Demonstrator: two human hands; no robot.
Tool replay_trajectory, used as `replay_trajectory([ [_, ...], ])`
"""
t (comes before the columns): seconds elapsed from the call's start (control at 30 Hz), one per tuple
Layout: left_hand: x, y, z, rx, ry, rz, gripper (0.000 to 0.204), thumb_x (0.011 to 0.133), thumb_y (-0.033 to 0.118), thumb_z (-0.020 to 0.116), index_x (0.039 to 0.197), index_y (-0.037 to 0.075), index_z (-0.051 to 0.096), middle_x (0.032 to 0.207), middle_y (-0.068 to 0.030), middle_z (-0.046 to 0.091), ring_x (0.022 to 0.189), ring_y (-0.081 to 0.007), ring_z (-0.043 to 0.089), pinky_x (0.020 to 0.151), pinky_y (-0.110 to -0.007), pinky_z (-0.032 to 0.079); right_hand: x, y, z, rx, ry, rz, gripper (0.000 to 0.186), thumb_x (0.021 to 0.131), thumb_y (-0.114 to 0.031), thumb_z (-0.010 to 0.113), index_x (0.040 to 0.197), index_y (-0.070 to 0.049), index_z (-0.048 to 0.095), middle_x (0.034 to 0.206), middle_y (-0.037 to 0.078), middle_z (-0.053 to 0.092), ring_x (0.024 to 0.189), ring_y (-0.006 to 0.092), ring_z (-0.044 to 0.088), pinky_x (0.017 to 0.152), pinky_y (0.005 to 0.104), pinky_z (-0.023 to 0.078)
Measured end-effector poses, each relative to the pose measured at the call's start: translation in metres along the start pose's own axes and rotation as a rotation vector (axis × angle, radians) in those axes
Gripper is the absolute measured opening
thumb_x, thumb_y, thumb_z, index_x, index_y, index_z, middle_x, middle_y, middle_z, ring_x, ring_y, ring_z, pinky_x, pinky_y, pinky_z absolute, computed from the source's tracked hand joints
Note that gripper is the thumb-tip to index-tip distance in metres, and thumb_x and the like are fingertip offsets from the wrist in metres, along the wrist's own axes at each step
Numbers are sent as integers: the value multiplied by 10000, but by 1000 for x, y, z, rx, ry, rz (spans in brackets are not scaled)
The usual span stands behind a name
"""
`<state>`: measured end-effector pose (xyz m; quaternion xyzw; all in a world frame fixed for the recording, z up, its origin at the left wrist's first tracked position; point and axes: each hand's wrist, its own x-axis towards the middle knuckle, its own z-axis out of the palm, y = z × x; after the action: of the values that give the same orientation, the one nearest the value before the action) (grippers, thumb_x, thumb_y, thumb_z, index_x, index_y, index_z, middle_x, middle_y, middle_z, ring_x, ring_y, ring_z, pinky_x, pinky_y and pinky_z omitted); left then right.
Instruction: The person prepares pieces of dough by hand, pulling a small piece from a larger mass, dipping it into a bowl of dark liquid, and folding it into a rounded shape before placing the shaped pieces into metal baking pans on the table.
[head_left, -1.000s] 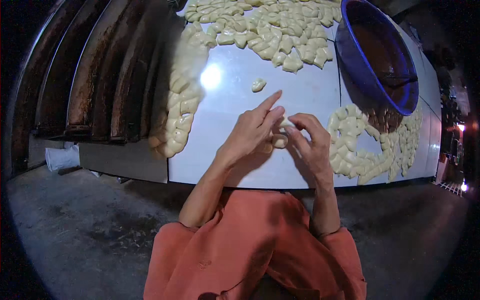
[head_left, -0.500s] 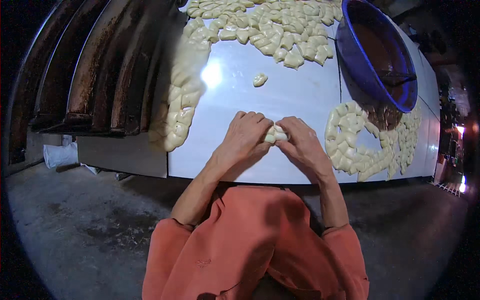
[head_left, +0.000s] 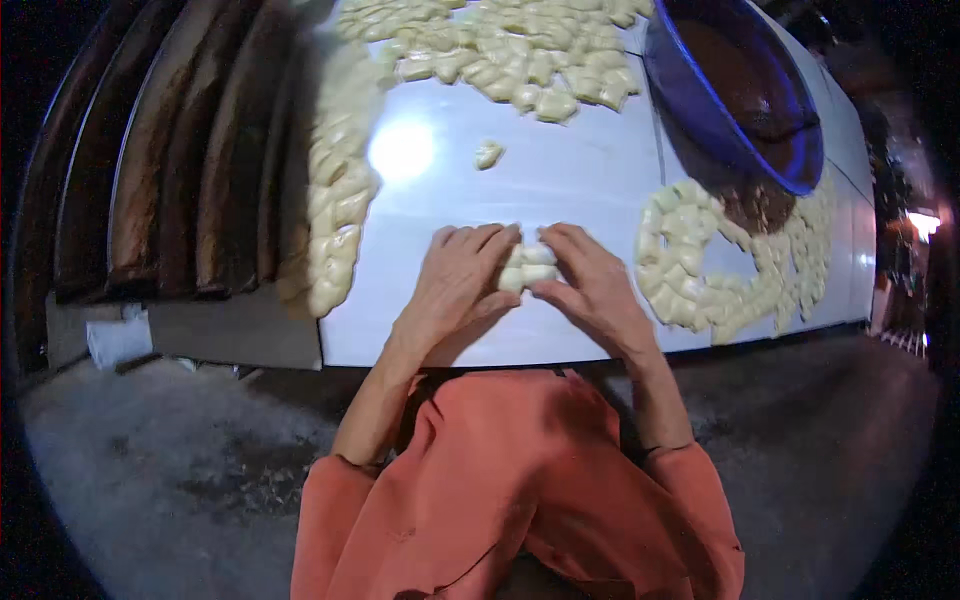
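The left hand and the right hand curl their fingers around small, pale yellow, rounded lumps of dough, pinching them from both sides. The lumps are between the hands, over a smooth white table. Past the right hand stands a big round blue tub.

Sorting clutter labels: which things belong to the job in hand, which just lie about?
In the job: left hand, right hand, dough pieces between them, white tabletop; likely spread-out dough.
Apparently lying about: long dark objects, white bundle, blue basin.
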<state>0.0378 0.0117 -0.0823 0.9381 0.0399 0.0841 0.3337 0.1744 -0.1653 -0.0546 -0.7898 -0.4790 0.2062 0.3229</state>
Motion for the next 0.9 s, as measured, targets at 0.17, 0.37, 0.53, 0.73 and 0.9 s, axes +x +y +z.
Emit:
replay_trajectory([
  [0.17,16,11,5,50,-95,-27,539,759,252,761,1236,64,596,1155,-107,614,1114,-296,553,1001,-454,363,-2,23,12,27,-14,-88,488,849,-238,703,1277,-50,564,1134,125,617,999,329,606,861,389,501],
  [0.37,12,26,-13,207,-282,-167,1002,689,518,790,1487,87,363,1461,-135,436,1376,-325,369,1164,-626,109,-50,70,-72,152,333,377,533,871,-297,730,1320,-65,561,1178,147,633,1000,263,655,854,380,521],
  [0.53,59,51,-5,204,-297,-86,851,773,429,771,1462,87,406,1504,-175,402,1408,-366,353,1164,-623,148,-88,165,-134,-602,679,479,380,830,-191,717,1170,-53,621,1175,171,602,1088,374,566,887,455,483],
  [0.73,188,113,87,37,-285,384,548,885,242,662,1379,86,482,1438,-132,488,1319,-316,477,1108,-609,305,-89,221,-133,-486,665,446,292,800,-162,717,1053,-39,639,1120,176,616,1064,369,580,885,454,483],
  [0.9,268,146,200,240,-232,587,498,902,187,575,1379,84,478,1454,-109,475,1357,-287,447,1121,-613,300,-119,238,-136,170,767,562,216,811,-67,693,1015,-13,647,984,96,684,857,204,670,766,321,520],
])
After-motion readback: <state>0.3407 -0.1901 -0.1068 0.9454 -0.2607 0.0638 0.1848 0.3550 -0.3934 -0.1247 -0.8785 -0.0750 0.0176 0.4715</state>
